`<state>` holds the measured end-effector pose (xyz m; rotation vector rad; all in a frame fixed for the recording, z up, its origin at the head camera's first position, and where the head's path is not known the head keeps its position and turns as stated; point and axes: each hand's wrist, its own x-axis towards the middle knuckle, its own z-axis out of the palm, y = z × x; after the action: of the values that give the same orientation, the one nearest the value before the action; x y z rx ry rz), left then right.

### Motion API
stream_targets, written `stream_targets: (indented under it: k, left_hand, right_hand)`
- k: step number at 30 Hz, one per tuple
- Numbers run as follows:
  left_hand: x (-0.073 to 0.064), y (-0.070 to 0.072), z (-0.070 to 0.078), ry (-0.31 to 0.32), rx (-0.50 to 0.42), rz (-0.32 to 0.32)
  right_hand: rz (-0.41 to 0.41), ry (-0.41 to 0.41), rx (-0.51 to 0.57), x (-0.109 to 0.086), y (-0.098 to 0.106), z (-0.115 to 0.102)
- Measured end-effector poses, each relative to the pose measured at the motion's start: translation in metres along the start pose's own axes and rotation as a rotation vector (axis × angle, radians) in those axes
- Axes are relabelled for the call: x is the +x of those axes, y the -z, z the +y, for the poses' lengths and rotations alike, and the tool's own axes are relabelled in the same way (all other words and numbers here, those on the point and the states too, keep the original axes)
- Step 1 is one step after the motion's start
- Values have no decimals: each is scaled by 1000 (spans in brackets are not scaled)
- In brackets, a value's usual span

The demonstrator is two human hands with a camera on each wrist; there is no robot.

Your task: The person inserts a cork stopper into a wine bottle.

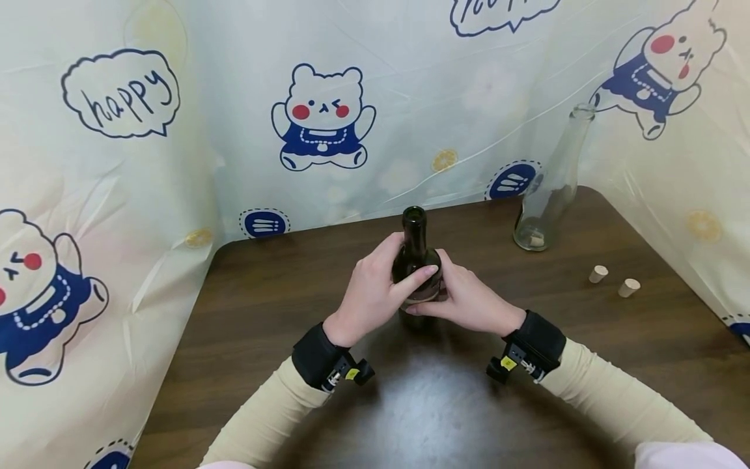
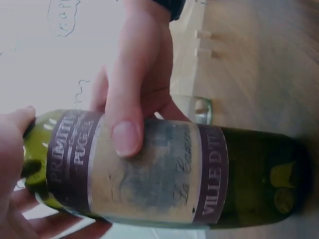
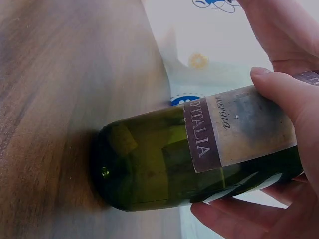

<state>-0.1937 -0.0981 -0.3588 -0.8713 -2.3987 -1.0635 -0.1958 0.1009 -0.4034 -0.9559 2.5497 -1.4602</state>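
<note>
Within the table [image 1: 252, 312] edges, left hand [image 1: 372, 286] and right hand [image 1: 473, 298] curl fingers [image 1: 417, 281] round bottle [image 1: 413, 256], away from corks [image 1: 629, 288].

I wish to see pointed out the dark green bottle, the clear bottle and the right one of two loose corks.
Dark green bottle [image 2: 164, 172]: left wrist view, on its label.
Clear bottle [image 1: 549, 195]: head view, on its body.
Right loose cork [image 1: 629, 288]: head view, on its middle.

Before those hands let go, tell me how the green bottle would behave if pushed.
The green bottle would likely tip if pushed near its narrow neck, since it is tall for its width. Its smooth, shiny glass suggests it could slip, and probably break in a fall. On its side, the round shape would likely roll.
</note>
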Motion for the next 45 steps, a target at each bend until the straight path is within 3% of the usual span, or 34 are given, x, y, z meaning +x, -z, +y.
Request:
stream_targets:
  k: [6,11,16,20,26,32,38,42,45]
  left_hand:
    - [5,-4,2,153,-76,-44]
    - [7,-3,5,208,-107,-63]
    - [4,-1,3,239,-163,-88]
    - [3,1,2,271,-187,-100]
    - [3,-1,0,264,-196,-82]
    - [3,-3,-3,254,-199,-59]
    - [0,-3,-6,243,-204,-31]
    - [-1,-5,-8,236,-226,-41]
    - [-1,-7,-9,232,-234,-38]
  right_hand:
    - [21,-12,-18,1,0,6]
    - [-2,-20,-39,-2,1,10]
    - [-53,-102,-193,-20,15,22]
    - [31,-150,-340,-40,41,31]
    - [205,-274,-563,-75,104,44]
    - [266,-385,-688,-111,154,67]
    - [256,-452,-693,-132,172,94]
    - [262,-522,-695,-142,175,104]
    - [286,-519,-697,-145,174,109]
